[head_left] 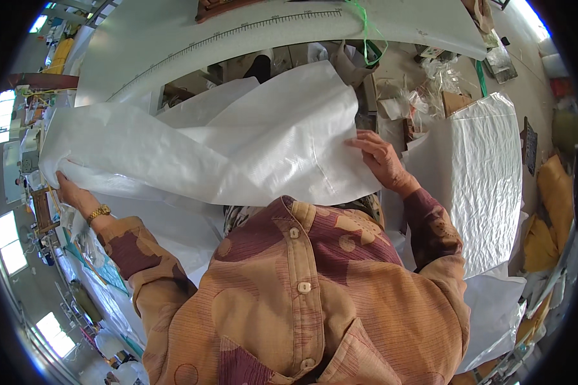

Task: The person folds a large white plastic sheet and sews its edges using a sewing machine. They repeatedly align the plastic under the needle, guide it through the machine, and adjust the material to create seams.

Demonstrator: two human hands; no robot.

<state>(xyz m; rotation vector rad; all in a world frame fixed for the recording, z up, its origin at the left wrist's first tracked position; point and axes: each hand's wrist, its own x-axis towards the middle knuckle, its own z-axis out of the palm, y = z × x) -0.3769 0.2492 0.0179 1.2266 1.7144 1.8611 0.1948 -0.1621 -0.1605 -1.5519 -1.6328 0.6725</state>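
A large white woven-plastic sheet (270, 147), glossy and creased, stretches across in front of my body, its left part folded over. At its far left end, my left hand (76, 196), with a gold watch on the wrist, is closed on the folded edge; most of its fingers are hidden. My right hand (384, 160) touches the sheet's right edge, its fingers apart and slightly bent over the material. The thumb of that hand is not clearly visible.
Beyond the sheet lies a pale tabletop (237, 54) with a printed ruler scale and a green strap (366, 29). To my right hangs crinkled silvery-white sheeting (485, 186), near a heap of clear plastic scraps (440, 80). Yellow cloth (546, 224) lies farther right.
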